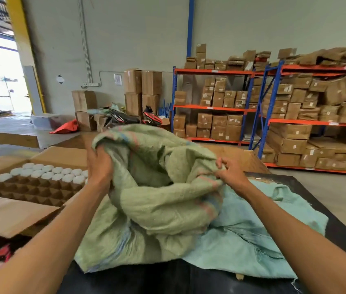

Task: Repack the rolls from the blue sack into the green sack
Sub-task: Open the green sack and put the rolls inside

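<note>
**Both hands on green sack mouth**

Blue sack (252,240) lies flat, just R of green sack (157,209), partly under it. L hand (99,164) grips its L rim; R hand (230,168) pinches R rim. Box (9,215) w/ white rolls (47,172) sits L of sack.

A dark table (326,225) bears green sack (157,209) and blue sack (252,240).

Two bare forearms, no sleeves in view, left hand (99,164) and right hand (230,169) bare, no gloves, no watch or rings or bands visible, fingers (220,161) bare, nothing else of body shown
</note>
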### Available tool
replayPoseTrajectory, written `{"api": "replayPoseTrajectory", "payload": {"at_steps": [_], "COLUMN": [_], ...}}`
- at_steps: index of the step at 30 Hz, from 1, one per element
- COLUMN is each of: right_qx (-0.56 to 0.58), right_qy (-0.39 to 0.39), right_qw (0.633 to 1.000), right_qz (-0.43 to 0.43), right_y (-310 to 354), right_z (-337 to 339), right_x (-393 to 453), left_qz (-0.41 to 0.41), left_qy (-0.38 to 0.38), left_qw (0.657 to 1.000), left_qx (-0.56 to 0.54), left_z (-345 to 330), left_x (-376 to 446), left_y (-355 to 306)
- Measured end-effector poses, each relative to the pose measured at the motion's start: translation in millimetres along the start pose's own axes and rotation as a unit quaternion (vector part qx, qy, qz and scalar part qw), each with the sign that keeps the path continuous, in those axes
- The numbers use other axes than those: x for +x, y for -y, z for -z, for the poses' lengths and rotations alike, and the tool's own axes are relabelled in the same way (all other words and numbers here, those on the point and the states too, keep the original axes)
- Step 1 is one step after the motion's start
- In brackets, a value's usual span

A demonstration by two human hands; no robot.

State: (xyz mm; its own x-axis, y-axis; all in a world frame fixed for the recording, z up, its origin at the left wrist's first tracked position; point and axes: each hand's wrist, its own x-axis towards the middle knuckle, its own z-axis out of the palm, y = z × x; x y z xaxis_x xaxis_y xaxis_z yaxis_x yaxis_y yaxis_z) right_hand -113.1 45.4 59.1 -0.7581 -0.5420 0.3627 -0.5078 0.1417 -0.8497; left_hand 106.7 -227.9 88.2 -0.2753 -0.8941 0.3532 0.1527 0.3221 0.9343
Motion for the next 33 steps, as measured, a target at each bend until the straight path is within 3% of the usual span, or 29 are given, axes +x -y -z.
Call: {"api": "replayPoseTrajectory", "payload": {"at_steps": [2, 5, 8, 10, 11, 13, 15, 17, 19, 21, 23, 25, 26, 28, 33], "right_qx": [-0.1, -0.208, -0.334, -0.446, -0.491, -0.517, -0.463, -0.422, -0.439, -0.485, -0.56, -0.629, -0.646, -0.638, -0.489], "right_qy": [0.052, 0.107, 0.214, 0.227, 0.194, 0.126, 0.151, 0.223, 0.29, 0.369, 0.439, 0.481, 0.486, 0.47, 0.404], "right_qw": [0.993, 0.968, 0.902, 0.847, 0.834, 0.845, 0.866, 0.85, 0.809, 0.759, 0.688, 0.609, 0.588, 0.61, 0.773], "right_qz": [-0.039, -0.095, -0.168, -0.18, -0.161, -0.044, 0.112, 0.223, 0.262, 0.228, 0.142, 0.037, -0.004, -0.029, 0.018], "right_y": [-27.0, -51.9, -62.8, -66.0, -66.5, -62.3, -56.8, -57.6, -60.9, -59.1, -60.2, -66.9, -72.4, -81.4, -82.4], "right_z": [5.2, 8.1, 3.2, -8.1, -15.0, -28.1, -39.9, -48.3, -56.1, -57.7, -49.3, -32.5, -23.5, -10.4, -6.0], "right_x": [-8.6, -18.6, -28.5, -39.1, -44.3, -53.5, -60.3, -68.1, -71.1, -72.4, -72.6, -76.4, -77.7, -79.8, -82.0], "left_qz": [0.056, 0.078, 0.054, 0.046, 0.045, 0.024, 0.014, 0.018, 0.007, 0.025, 0.092, 0.118, 0.113, 0.108, 0.097], "left_qy": [0.032, 0.059, 0.079, 0.094, 0.105, 0.143, 0.178, 0.197, 0.189, 0.151, 0.066, 0.003, -0.001, 0.021, 0.075], "left_qw": [0.998, 0.991, 0.98, 0.965, 0.957, 0.936, 0.91, 0.889, 0.886, 0.91, 0.947, 0.956, 0.955, 0.953, 0.951], "left_qx": [0.019, 0.093, 0.176, 0.239, 0.268, 0.321, 0.374, 0.413, 0.423, 0.385, 0.302, 0.268, 0.275, 0.282, 0.284], "left_z": [-2.2, -5.4, -4.3, 0.2, 3.3, 8.0, 12.9, 16.0, 16.3, 17.8, 23.1, 28.5, 29.8, 27.8, 11.3], "left_x": [-13.6, -41.0, -65.0, -76.8, -81.7, -90.2, -93.6, -93.8, -92.2, -89.8, -83.9, -78.6, -78.6, -85.9, -120.9], "left_y": [35.5, 65.3, 87.5, 99.9, 106.1, 119.8, 131.4, 136.9, 137.4, 130.9, 117.8, 106.5, 103.9, 99.8, 96.4]}}
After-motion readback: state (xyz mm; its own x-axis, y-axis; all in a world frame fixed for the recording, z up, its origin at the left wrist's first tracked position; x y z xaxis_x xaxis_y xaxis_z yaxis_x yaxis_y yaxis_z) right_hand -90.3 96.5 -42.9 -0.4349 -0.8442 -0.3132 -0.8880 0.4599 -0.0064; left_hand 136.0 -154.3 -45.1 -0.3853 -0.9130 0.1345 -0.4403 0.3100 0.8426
